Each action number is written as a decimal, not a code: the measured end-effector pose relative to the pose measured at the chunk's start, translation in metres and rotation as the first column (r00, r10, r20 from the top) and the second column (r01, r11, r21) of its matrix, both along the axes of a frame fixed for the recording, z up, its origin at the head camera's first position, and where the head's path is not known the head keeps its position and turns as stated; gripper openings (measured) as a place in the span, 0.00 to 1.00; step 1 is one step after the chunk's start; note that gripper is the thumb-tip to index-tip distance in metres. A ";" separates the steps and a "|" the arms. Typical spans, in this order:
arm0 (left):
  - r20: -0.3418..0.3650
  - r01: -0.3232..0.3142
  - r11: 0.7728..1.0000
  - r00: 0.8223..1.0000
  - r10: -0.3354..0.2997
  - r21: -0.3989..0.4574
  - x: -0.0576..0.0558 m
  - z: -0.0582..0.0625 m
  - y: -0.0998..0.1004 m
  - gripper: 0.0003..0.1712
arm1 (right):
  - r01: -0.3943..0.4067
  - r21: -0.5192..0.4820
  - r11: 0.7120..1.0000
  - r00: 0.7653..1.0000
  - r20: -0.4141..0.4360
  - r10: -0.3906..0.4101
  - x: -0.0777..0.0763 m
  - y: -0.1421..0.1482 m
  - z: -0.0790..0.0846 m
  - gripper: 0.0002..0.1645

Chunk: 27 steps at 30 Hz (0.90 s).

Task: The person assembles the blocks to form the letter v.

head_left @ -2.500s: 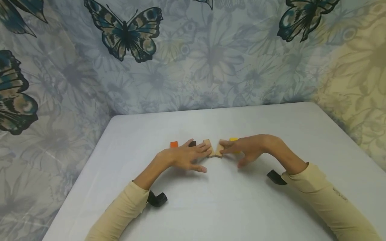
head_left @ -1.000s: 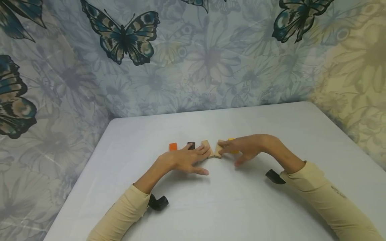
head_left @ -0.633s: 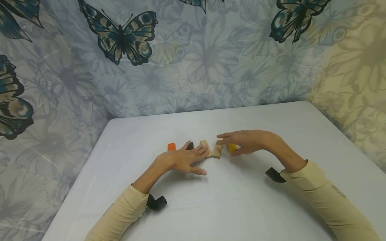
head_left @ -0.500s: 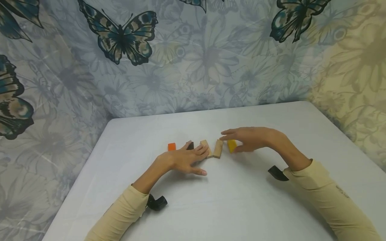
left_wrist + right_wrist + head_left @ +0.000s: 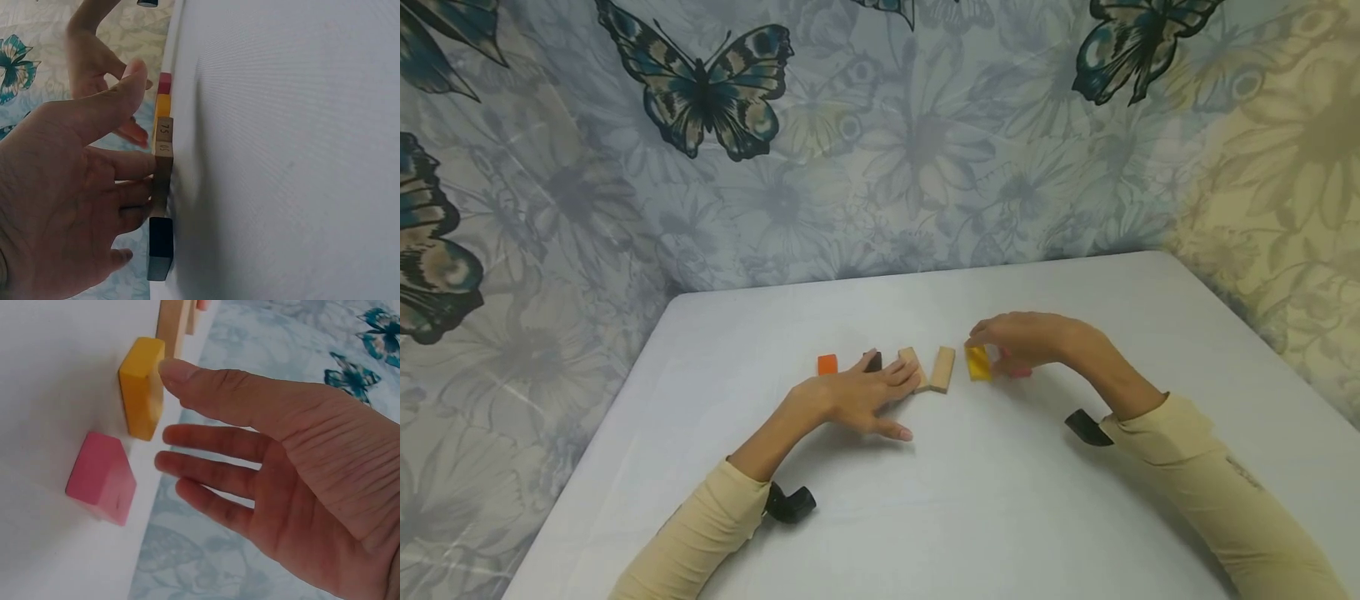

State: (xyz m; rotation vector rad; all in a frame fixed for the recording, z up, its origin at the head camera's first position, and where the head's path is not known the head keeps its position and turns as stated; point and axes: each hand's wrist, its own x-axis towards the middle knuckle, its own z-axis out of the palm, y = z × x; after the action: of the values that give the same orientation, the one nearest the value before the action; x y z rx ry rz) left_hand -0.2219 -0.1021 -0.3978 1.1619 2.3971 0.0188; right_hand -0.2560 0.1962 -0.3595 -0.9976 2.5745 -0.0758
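In the head view my left hand (image 5: 859, 396) rests its fingertips on a pale wooden block (image 5: 909, 357), the thumb held out to the side. Its mate, a second wooden block (image 5: 942, 370), slants beside it, their near ends close together and their far ends apart. My right hand (image 5: 1032, 337) is over the yellow block (image 5: 979, 365) and holds nothing. Seen from the right wrist, its thumb tip overlaps the yellow block's edge, while the other fingers are loosely extended. A pink block (image 5: 103, 475) lies beyond the yellow one, partly hidden by this hand in the head view.
A black block (image 5: 160, 244) lies near the left hand's fingers, and an orange block (image 5: 827, 364) stands farther left in the same row. Behind the white table (image 5: 880, 533) hangs a butterfly-patterned cloth (image 5: 925, 167). Dark wrist devices show below both sleeves.
My right hand has lifted off the right wooden block and shifted right over the yellow block, exposing the wooden block and some of the pink one. The left hand has stayed in place.
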 end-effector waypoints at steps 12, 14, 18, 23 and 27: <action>-0.044 0.012 0.999 0.999 -0.014 -0.043 -0.008 0.009 0.002 0.57 | 0.060 0.026 0.998 0.998 0.006 -0.060 -0.009 -0.008 -0.006 0.18; -0.038 0.013 0.999 0.999 -0.015 -0.051 -0.005 0.009 0.002 0.59 | 0.051 0.038 0.998 0.999 0.005 -0.051 -0.007 -0.010 -0.007 0.19; -0.044 0.004 0.999 0.999 -0.006 -0.050 0.003 0.006 0.001 0.60 | 0.024 0.041 0.999 1.000 -0.015 -0.023 -0.002 -0.014 -0.008 0.18; -0.058 0.010 0.999 0.998 -0.012 -0.030 0.006 0.002 0.004 0.58 | 0.063 0.044 0.997 0.998 0.015 -0.064 0.000 -0.008 -0.008 0.16; -0.050 0.001 0.999 0.999 -0.003 -0.037 0.009 -0.004 0.005 0.60 | 0.056 0.048 0.997 0.997 0.047 -0.059 0.000 -0.008 -0.013 0.15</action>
State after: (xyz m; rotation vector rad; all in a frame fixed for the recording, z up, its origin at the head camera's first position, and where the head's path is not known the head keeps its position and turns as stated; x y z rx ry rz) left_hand -0.2127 -0.0968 -0.4016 1.1601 2.4294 -0.0559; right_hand -0.2565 0.1879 -0.3726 -0.8940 2.5494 -0.0536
